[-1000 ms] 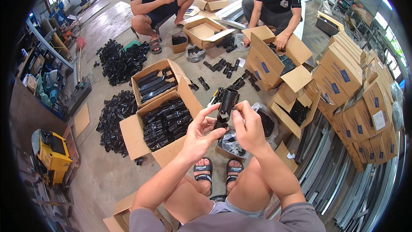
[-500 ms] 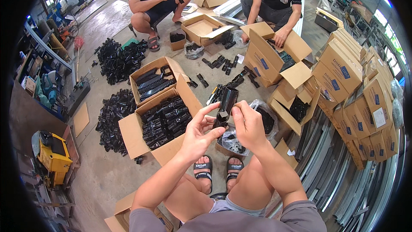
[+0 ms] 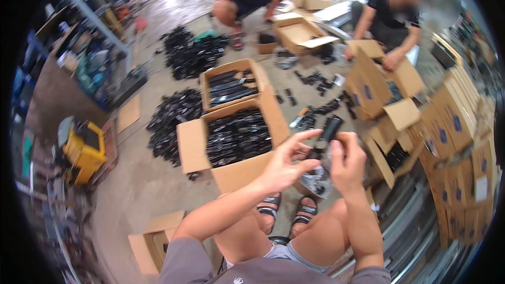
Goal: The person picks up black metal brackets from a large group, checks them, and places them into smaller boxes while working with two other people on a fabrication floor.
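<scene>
A short, glossy black channel-shaped part (image 3: pixel 330 128) stands tilted between my two hands, in front of my knees. My left hand (image 3: pixel 289 162) has its thumb and fingers curved around the lower end of it. On the other side, my right hand (image 3: pixel 348 162) is closed with thumb and fingertips against the part's edge. Motion blur hides the exact contact. Just left of my hands, an open carton (image 3: pixel 281 150) is packed with similar black parts. Below the held part, a small box with a clear plastic bag (image 3: pixel 315 181) sits near my feet.
Loose piles of black parts (image 3: pixel 176 121) lie left of a second filled carton (image 3: pixel 231 66). Two people squat across from me; one reaches into an open carton (image 3: pixel 363 87). Stacked cartons (image 3: pixel 457 142) and long metal profiles (image 3: pixel 405 242) occupy the right. A yellow machine (image 3: pixel 84 147) stands left.
My view has swung, so the surroundings sit further right and blurrier. Both hands still hold the black part, with the right hand more upright beside it.
</scene>
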Available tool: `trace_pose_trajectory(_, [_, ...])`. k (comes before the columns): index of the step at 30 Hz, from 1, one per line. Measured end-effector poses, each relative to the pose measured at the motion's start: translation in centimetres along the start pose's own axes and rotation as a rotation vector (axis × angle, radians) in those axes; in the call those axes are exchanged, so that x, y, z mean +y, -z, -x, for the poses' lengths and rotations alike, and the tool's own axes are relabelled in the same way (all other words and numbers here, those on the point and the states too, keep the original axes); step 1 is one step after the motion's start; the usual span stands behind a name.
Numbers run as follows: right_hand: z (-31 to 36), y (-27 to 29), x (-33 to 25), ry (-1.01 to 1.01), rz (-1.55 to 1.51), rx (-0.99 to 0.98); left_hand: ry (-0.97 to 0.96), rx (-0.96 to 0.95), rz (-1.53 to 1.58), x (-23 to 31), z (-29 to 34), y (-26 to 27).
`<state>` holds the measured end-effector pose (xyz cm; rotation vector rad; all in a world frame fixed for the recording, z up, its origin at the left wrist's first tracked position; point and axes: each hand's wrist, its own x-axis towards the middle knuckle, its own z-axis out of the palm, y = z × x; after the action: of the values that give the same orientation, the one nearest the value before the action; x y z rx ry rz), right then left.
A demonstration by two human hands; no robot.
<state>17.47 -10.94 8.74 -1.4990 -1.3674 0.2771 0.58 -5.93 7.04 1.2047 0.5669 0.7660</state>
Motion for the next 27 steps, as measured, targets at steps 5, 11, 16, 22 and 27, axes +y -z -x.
trace_pose_trajectory(5, [0.6, -0.3, 1.5, -0.172, -0.080, -0.102, -0.012, -0.001, 0.035, -0.6, 0.2, 0.3])
trace_pose_trajectory(11, [0.5, 0.2, 3.3, -0.246, -0.195, -0.061, -0.013, 0.111, -0.235, 2.9, -1.7, 7.1])
trace_pose_trajectory(16, [0.7, 0.8, 3.2, -0.300, -0.068, -0.236, 0.044, 0.491, -1.150, -3.2, -0.9, 24.3])
trace_pose_trajectory(22, [0.6, 1.2, 4.6, -0.339, -0.023, -0.316, 0.479, 0.509, -1.425, -10.0, 2.4, 35.7])
trace_pose_trajectory(27, [0.2, 0.5, 5.5, -0.390, -0.029, -0.344, 0.187, 0.634, -1.260, -14.0, 2.3, 39.1])
